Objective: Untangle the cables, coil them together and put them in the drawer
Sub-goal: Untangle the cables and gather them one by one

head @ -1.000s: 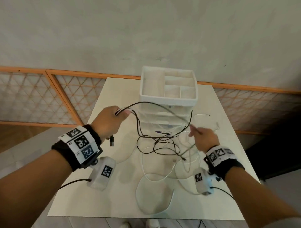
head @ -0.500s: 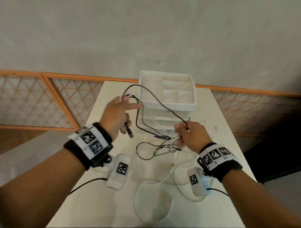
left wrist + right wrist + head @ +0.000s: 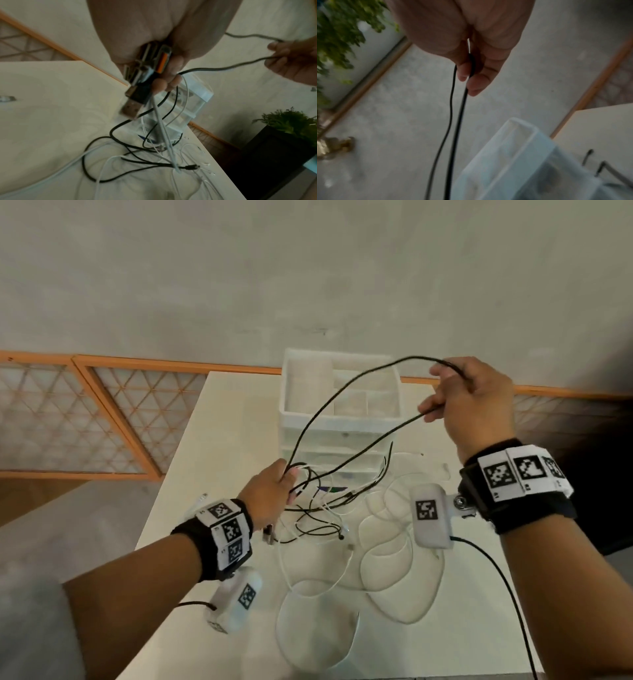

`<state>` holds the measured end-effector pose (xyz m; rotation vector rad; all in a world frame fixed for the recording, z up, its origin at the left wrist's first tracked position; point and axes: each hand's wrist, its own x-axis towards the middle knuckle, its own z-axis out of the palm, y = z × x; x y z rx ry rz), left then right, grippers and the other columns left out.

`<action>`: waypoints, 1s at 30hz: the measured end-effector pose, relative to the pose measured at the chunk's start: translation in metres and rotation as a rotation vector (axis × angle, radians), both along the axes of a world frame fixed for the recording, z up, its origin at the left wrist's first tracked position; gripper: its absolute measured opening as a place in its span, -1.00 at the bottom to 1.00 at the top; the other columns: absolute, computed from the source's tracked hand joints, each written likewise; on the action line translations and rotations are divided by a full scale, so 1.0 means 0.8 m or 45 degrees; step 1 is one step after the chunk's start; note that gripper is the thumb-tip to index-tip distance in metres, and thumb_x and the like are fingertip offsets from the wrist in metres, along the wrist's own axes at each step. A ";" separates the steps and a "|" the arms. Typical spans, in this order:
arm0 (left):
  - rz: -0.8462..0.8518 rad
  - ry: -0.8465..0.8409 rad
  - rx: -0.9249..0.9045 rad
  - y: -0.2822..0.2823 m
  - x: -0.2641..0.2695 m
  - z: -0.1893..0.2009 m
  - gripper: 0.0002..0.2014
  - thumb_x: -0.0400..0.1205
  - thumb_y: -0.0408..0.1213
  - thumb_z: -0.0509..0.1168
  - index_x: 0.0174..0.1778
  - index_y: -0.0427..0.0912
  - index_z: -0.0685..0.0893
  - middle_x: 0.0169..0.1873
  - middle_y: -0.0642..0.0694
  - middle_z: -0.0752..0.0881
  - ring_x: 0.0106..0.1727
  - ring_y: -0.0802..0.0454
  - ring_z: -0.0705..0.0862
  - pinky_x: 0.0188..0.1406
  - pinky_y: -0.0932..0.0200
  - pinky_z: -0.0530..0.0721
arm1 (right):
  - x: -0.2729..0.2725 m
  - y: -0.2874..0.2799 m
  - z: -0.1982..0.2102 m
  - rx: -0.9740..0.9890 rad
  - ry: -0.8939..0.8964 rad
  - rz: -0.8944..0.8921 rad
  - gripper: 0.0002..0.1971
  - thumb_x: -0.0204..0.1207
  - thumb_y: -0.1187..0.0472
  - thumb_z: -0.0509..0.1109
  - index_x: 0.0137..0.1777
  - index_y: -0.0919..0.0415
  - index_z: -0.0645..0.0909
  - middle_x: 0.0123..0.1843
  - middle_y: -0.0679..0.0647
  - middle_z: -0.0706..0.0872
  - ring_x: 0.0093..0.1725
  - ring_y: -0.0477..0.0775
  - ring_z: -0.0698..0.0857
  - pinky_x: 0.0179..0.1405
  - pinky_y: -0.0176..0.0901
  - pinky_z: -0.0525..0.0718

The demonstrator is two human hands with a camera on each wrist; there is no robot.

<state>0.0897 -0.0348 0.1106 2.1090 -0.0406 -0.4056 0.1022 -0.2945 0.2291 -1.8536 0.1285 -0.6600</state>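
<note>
My left hand [image 3: 274, 491] grips a bunch of cable ends low over the white table [image 3: 212, 440]; in the left wrist view several USB plugs [image 3: 145, 75] stick out of its fist. My right hand [image 3: 469, 402] is raised at the right of the clear drawer unit [image 3: 339, 405] and pinches a loop of the black cable [image 3: 329, 405], whose two strands run down to my left hand. That same black cable [image 3: 453, 121] hangs doubled from my right fingers. A tangle of black and white cables [image 3: 325, 518] lies on the table in front of the drawers.
The drawer unit has an open divided tray on top and its drawers look closed. Loose white cable loops [image 3: 394, 559] spread over the table's near right part. A potted plant [image 3: 291, 121] stands off the table's right side. An orange lattice railing [image 3: 102, 412] runs behind.
My right hand has risen up and to the right, drawing a long black loop out of the tangle. My left hand has dropped lower and nearer to the pile, still holding the plug ends.
</note>
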 end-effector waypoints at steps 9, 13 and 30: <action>0.007 -0.035 0.325 0.043 0.007 0.014 -0.71 0.81 -0.05 -0.01 -0.12 -0.13 0.42 -0.28 -0.08 0.81 -0.51 -0.06 0.52 -0.47 0.15 0.53 | 0.010 -0.050 -0.030 -0.407 0.259 -0.419 -0.67 0.64 -0.09 0.32 -0.13 0.11 0.77 -0.28 0.03 0.65 -0.27 0.05 0.57 -0.27 -0.22 0.37; 0.044 0.015 0.342 0.043 0.007 0.017 -0.73 0.82 -0.05 -0.03 -0.08 -0.10 0.42 -0.22 0.04 0.84 -0.61 -0.04 0.51 -0.69 0.29 0.40 | 0.025 -0.029 -0.033 0.013 0.215 -0.334 -0.76 0.72 -0.04 0.20 -0.15 -0.06 0.58 -0.33 0.15 0.69 -0.50 0.12 0.60 -0.48 -0.14 0.54; 0.078 0.201 -0.266 0.055 0.018 0.043 -0.70 0.77 -0.30 0.20 -0.18 -0.39 0.68 -0.47 -0.08 0.57 -0.48 0.06 0.57 -0.43 0.27 0.62 | 0.101 -0.049 -0.035 -0.402 0.408 -0.189 -0.59 0.68 -0.13 -0.03 0.13 0.05 0.59 0.08 0.04 0.72 -0.02 0.28 0.76 0.11 0.16 0.71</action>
